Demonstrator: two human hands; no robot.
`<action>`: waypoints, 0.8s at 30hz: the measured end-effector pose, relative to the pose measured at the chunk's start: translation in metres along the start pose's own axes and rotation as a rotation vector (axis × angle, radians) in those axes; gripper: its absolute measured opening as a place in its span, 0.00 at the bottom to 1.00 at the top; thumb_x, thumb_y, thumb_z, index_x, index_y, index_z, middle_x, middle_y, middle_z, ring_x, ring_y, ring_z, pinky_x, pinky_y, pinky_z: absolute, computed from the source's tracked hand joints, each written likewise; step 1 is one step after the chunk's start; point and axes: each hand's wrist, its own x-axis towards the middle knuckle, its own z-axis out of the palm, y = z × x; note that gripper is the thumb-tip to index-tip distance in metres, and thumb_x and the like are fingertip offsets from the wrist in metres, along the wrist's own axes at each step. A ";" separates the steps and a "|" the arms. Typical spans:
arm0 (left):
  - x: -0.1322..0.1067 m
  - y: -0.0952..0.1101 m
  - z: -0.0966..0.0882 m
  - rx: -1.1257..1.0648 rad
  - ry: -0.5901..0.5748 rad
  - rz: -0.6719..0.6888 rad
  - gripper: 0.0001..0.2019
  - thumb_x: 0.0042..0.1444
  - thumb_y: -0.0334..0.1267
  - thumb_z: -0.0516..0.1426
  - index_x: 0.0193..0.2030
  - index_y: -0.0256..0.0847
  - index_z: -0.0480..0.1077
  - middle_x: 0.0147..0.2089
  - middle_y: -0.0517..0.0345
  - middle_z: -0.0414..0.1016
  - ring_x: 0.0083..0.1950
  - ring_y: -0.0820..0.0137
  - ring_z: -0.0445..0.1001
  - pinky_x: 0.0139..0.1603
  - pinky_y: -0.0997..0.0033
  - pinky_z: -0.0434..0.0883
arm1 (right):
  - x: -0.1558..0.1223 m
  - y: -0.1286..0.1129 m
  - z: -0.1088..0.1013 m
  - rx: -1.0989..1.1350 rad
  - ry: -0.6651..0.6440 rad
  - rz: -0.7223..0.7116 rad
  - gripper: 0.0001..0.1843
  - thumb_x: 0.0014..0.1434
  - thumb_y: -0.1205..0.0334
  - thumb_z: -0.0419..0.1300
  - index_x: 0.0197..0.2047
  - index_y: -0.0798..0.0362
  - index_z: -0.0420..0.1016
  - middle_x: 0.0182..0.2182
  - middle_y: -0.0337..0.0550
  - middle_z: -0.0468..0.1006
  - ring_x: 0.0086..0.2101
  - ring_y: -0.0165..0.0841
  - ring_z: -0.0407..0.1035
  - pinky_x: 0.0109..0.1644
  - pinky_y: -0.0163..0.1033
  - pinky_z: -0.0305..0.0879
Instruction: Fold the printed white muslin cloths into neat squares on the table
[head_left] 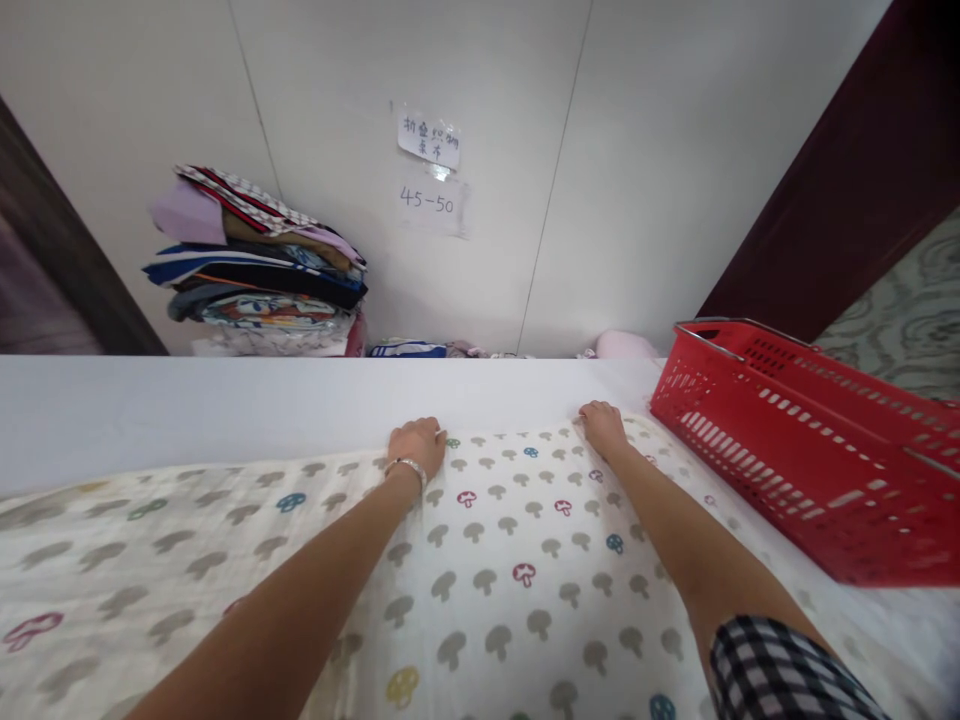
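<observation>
A white cloth (495,540) printed with grey and coloured mushrooms lies spread over the table, running out of view at the left and bottom. At its far edge, near the middle, my left hand (418,446) is closed on the fabric, with a bracelet at the wrist. Further right along that same edge, my right hand (602,428) pinches the cloth between thumb and fingers. The stretch between both hands lies fairly flat, while the left part shows soft wrinkles.
A red plastic basket (780,450) with a metal handle stands on the table (225,400) at the right. Behind the table rises a stack of folded fabrics (270,270) against the white wall (660,150). Two paper notes (429,140) with handwriting are stuck there.
</observation>
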 end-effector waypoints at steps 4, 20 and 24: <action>0.000 0.004 -0.009 0.023 -0.007 0.006 0.14 0.56 0.42 0.46 0.42 0.41 0.68 0.46 0.49 0.73 0.48 0.59 0.67 0.48 0.58 0.61 | -0.024 -0.006 -0.009 0.068 0.025 -0.015 0.19 0.60 0.66 0.46 0.53 0.54 0.66 0.54 0.48 0.66 0.54 0.36 0.56 0.57 0.42 0.48; -0.045 0.029 0.013 -0.016 -0.250 0.306 0.38 0.53 0.65 0.35 0.66 0.45 0.47 0.69 0.58 0.37 0.69 0.57 0.33 0.64 0.48 0.35 | -0.047 0.069 -0.004 0.138 -0.349 0.305 0.32 0.61 0.44 0.37 0.63 0.51 0.51 0.64 0.49 0.45 0.62 0.41 0.38 0.60 0.59 0.39; -0.046 0.030 0.011 -0.011 -0.237 0.317 0.38 0.53 0.64 0.35 0.66 0.44 0.47 0.69 0.57 0.38 0.69 0.57 0.34 0.64 0.48 0.35 | -0.066 0.079 -0.012 0.131 -0.269 0.280 0.29 0.62 0.46 0.37 0.61 0.49 0.55 0.64 0.47 0.47 0.62 0.39 0.40 0.60 0.57 0.41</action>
